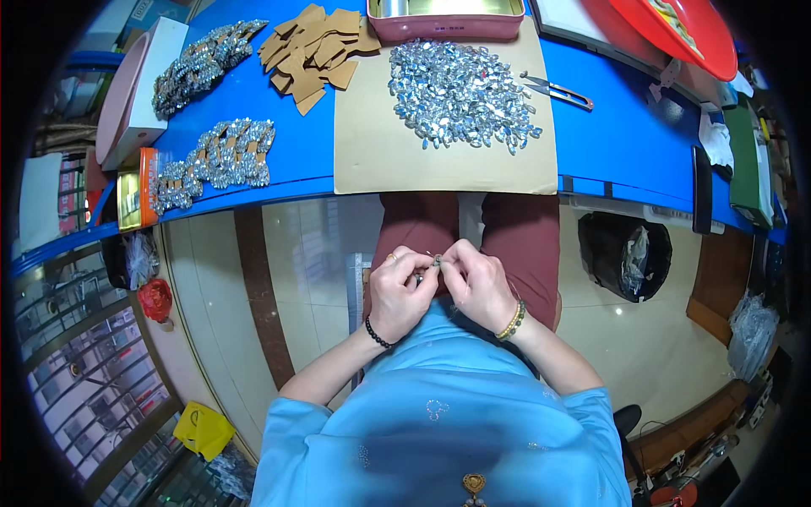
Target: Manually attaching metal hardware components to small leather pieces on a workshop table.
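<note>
My left hand and my right hand meet above my lap, fingers pinched together. Between their fingertips is a small glinting piece, like a silvery stone; its exact shape is too small to make out. A fine line, perhaps thread, seems to run near the right wrist. On the table ahead, a heap of silvery faceted stones lies on a tan board. Thread snips rest to the right of the heap.
Tan cut pieces are piled left of the board. Stone-covered pieces lie in two groups on the blue table. A pink tin stands at the back, a red bowl at far right. A black bin is on the floor.
</note>
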Motion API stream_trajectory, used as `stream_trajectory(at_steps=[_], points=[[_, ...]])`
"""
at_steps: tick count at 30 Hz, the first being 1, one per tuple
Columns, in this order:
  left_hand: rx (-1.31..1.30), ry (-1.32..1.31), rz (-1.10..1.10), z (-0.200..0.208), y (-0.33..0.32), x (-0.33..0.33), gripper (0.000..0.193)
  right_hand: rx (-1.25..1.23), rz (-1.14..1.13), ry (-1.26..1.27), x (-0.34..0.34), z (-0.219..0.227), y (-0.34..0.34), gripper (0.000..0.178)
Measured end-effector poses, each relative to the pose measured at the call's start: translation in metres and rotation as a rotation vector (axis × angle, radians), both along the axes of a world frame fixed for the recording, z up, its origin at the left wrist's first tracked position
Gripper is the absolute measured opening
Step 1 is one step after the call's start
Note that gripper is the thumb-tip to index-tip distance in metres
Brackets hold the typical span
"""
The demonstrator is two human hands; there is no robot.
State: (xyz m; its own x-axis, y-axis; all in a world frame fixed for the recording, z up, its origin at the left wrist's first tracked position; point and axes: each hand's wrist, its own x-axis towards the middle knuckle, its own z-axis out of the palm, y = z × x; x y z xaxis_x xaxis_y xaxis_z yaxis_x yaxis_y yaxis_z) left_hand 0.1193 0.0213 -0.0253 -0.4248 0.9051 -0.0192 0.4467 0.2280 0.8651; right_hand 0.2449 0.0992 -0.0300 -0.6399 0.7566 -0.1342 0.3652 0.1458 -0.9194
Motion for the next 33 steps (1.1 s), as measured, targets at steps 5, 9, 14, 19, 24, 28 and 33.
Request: stream_trajectory(at_steps=[5,9,14,19,24,28,33], points=[[0.174,0.191,-0.147,0.001,0.005,-0.011,0.01,-0.434,-0.046,0.06,0.017,-0.003,0.014,0.007],[0.2,0.297,-0.275,0.007,0.007,-0.013,0.013,-0.115,-0.028,-0.025,0.021,0.002,0.029,0.008],[0.217,0.311,-0.39,0.008,0.009,-0.012,0.014,-0.06,0.169,0.077,0.014,-0.012,0.024,0.008],[0.146,0.202,-0.445,0.006,0.003,-0.007,0.012,-0.416,-0.104,0.242,0.014,-0.034,0.027,0.01],[0.092,0.282,-0.4,0.014,0.017,-0.031,0.01,-1.128,-0.397,0.856,0.018,-0.004,0.027,0.009],[0.088,0.506,-0.389,0.026,0.013,-0.068,0.012,-0.977,-0.439,0.887,0.093,-0.037,0.044,0.009],[-0.017,0.801,-0.326,0.044,-0.004,-0.122,0.013,-0.803,-0.97,0.636,0.312,-0.11,0.052,0.014]])
